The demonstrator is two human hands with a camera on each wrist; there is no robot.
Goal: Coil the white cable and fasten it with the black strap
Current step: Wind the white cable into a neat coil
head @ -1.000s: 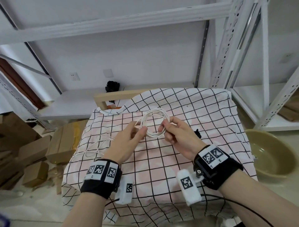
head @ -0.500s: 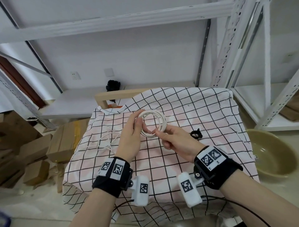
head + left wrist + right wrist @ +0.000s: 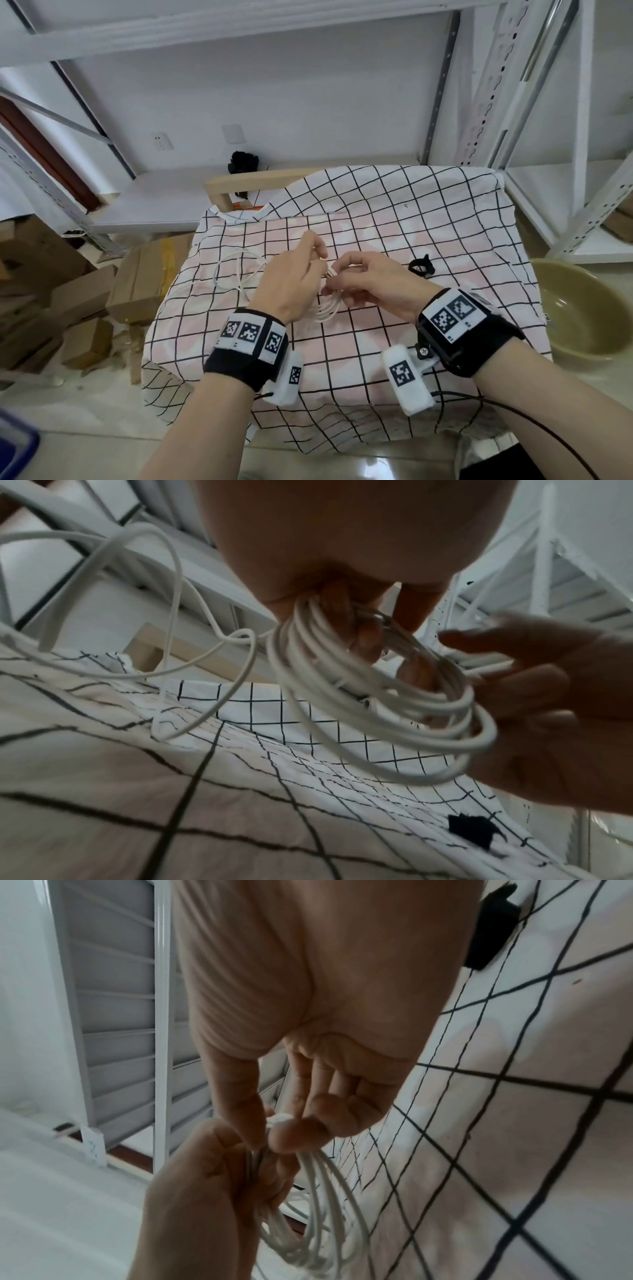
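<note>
Between both sets of fingers, white cable now gathered from an open ring into a hanging bundle; coiling judged nearly done, loose tail remaining beyond left hand. Left hand gripping the turns, right hand pinching their top. Black strap lying untouched past right knuckles on checked cloth. Nothing blocking reach.

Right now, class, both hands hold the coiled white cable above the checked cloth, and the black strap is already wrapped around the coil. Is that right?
Not quite. The black strap lies loose on the checked cloth, beside the right hand, as the head view shows. Both hands do hold the white cable; left hand.
</note>
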